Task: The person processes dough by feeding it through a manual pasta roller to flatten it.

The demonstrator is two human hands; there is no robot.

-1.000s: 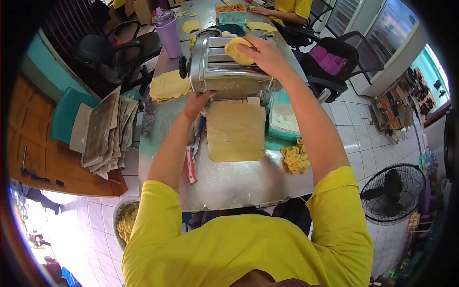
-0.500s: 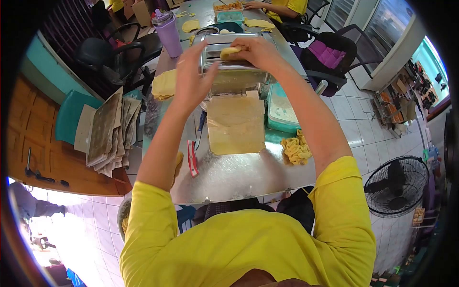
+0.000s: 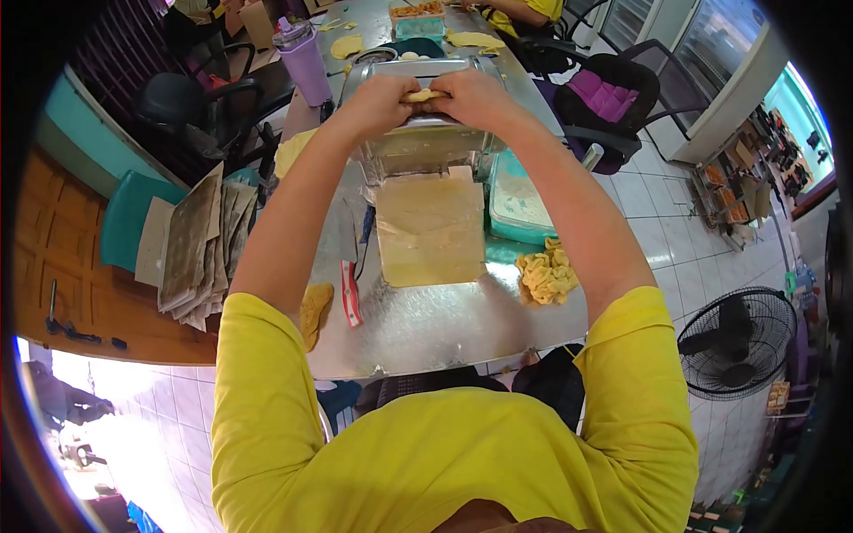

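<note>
Both of my hands grip a small piece of yellow dough [image 3: 423, 96] above the metal pasta machine [image 3: 418, 153]. My left hand [image 3: 380, 105] has its fingers closed on the left end; my right hand [image 3: 478, 98] pinches the right end. The fingertips are partly hidden behind the dough. A flat tan board [image 3: 432, 231] lies just in front of the machine. To its right stand a teal tub of white flour [image 3: 524, 206] and a crumpled heap of dough [image 3: 547, 272]. A red-and-white handled tool [image 3: 350, 293] lies to the left.
A dough sheet [image 3: 291, 153] lies at the table's left edge, near a purple tumbler [image 3: 306, 67]. Cardboard sheets [image 3: 194, 240] are stacked on a chair. A black fan [image 3: 737, 345] stands at right. Another person's yellow sleeve [image 3: 538, 11] shows at the far end.
My left hand, raised and free of the dough before, has come over to the right and taken hold of it. The dough now spans between both hands above the machine.
</note>
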